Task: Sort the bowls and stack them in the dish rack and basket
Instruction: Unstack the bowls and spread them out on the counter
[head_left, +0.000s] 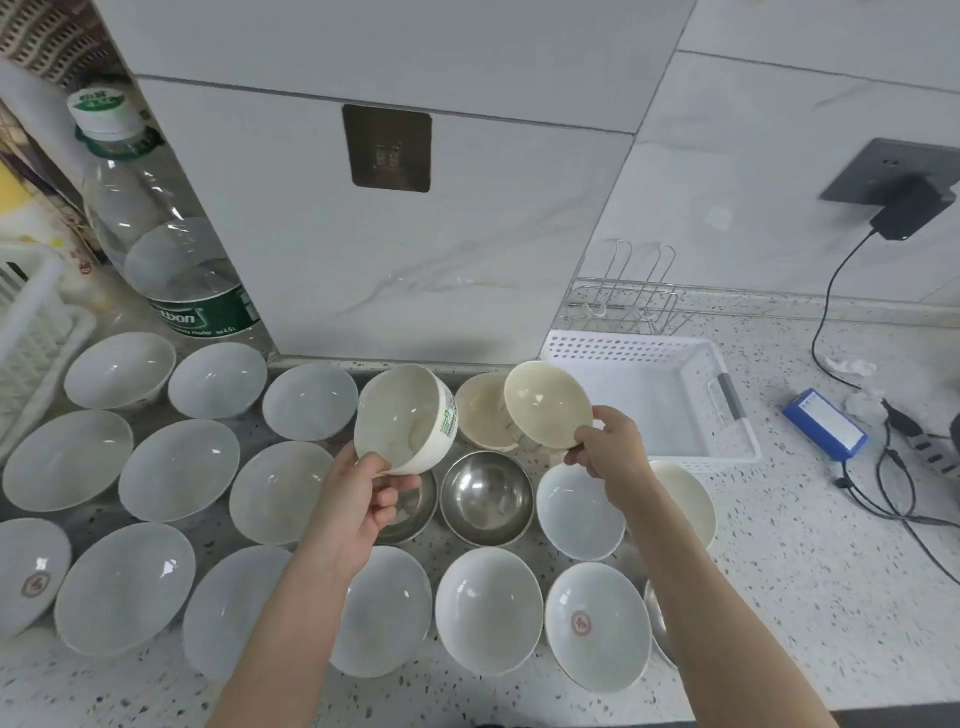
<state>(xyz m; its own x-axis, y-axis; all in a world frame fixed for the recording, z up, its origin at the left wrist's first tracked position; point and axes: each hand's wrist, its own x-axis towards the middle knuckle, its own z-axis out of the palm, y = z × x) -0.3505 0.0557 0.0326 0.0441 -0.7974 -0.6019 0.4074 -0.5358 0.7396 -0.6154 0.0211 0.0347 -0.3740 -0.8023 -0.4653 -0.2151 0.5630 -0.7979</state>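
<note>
Two bowls are held above the counter (810, 561), one in each hand. Beyond the right hand (610, 446) sits a white perforated basket (623, 349), with nothing visible inside; behind it stands a wire dish rack (621, 306), also unloaded. Far to the left of the left hand (363, 499), a second white basket (31, 322) is cut off by the frame edge, so its contents cannot be told. Many white bowls (179, 470) lie open side up around and below both hands, each apparently empty. A steel bowl (487, 499) rests between the hands; another steel one is largely hidden under the left hand. A cream bowl (480, 410) beyond the hands is partly covered by the raised bowls, and a further bowl is masked by the right forearm. The left hand is closed on the near rim of a deep white bowl with a green label (405, 418), tilted toward the camera. The right hand pinches the near rim of a shallow cream-coloured bowl (545, 402), likewise tilted.
</note>
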